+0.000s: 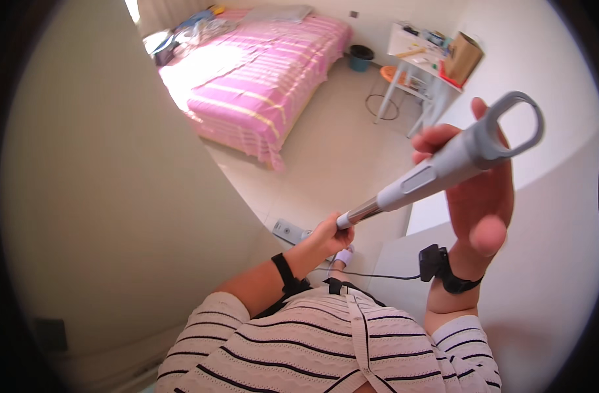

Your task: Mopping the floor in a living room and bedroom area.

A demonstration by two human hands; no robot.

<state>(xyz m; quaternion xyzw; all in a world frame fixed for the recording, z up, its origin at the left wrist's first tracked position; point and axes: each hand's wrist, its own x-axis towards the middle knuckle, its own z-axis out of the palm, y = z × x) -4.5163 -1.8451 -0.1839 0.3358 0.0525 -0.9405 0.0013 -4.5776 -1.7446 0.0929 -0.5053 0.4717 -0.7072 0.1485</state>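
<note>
A mop handle [429,172], grey plastic with a metal tube and a hanging loop at its top, slants up to the right in front of me. My left hand [333,235] is closed around its lower shaft. My right hand [476,191] is spread behind the thick upper grip, fingers and thumb apart; whether the palm touches the grip I cannot tell. Down on the floor lies the grey flat mop head [287,231], partly hidden by the wall edge and my left forearm.
A wall [108,172] rises close on the left, another [550,211] on the right. Ahead stand a bed with a pink striped cover [260,93], a bin [361,60], an orange stool [393,74] and a cluttered white table [398,42]. A cable [378,275] runs between my wrists.
</note>
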